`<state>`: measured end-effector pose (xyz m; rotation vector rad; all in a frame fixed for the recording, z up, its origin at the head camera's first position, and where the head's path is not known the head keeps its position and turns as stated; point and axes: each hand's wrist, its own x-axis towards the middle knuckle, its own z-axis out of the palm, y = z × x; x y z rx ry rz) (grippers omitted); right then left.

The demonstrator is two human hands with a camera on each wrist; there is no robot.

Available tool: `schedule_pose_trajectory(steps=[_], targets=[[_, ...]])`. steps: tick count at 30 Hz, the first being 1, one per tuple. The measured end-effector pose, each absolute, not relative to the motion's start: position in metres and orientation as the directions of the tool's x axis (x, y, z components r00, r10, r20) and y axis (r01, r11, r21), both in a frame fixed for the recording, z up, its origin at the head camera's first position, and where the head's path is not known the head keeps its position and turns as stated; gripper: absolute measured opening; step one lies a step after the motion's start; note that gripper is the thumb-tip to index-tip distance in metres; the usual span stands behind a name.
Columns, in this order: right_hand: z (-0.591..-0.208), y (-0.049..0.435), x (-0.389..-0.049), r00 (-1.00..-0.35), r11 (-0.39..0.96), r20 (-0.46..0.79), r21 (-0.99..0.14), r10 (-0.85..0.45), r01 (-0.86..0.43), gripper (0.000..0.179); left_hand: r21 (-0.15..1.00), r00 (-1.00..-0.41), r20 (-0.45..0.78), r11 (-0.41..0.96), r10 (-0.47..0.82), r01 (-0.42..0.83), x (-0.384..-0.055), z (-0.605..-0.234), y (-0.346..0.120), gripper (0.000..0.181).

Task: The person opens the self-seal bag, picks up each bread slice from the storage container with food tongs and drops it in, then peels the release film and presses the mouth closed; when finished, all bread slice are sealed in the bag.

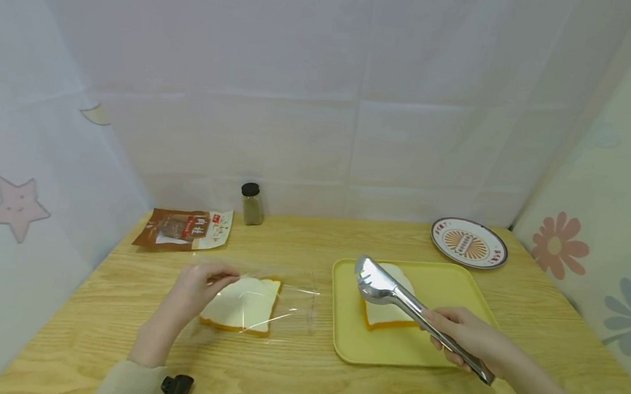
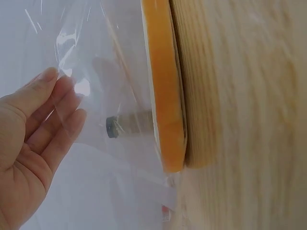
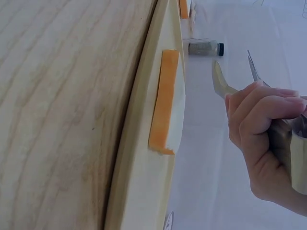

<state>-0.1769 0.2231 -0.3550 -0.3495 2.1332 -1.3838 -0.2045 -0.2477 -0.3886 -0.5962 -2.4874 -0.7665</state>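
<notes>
My left hand pinches the edge of a clear plastic bag between thumb and fingertips, lifting that side up. Beneath the plastic a bread slice with an orange crust lies flat; whether it is inside the bag or only covered, I cannot tell. My right hand grips metal tongs by the handles. Their two tips stand apart in the right wrist view, with nothing between them. Below the tongs, a second bread slice rests on a yellow tray, partly hidden by them.
Behind the left bread slice lies a brown and white food packet. A small spice jar with a black lid stands near the back wall. At the back right is a round patterned plate. White cloth encloses the wooden table.
</notes>
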Motion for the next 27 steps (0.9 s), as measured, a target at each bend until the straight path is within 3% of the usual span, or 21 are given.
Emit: schedule_pose_trajectory(steps=[8,15,27], targets=[[-0.361,0.262,-0.156,-0.788,0.358,-0.357,-0.915,-0.502,0.187,0.049,0.394,-0.785,0.561,0.748,0.265,0.534,-0.206,-0.388,-0.247,0.011],[-0.369,0.285,-0.137,-0.794,0.372,-0.413,-0.893,-0.446,0.255,0.049,0.387,-0.776,0.571,0.746,0.269,0.543,-0.205,-0.387,-0.244,0.010],[-0.394,0.301,-0.113,-0.781,0.349,-0.421,-0.895,-0.461,0.277,0.055,0.368,-0.762,0.586,0.749,0.274,0.552,-0.207,-0.387,-0.246,0.011]])
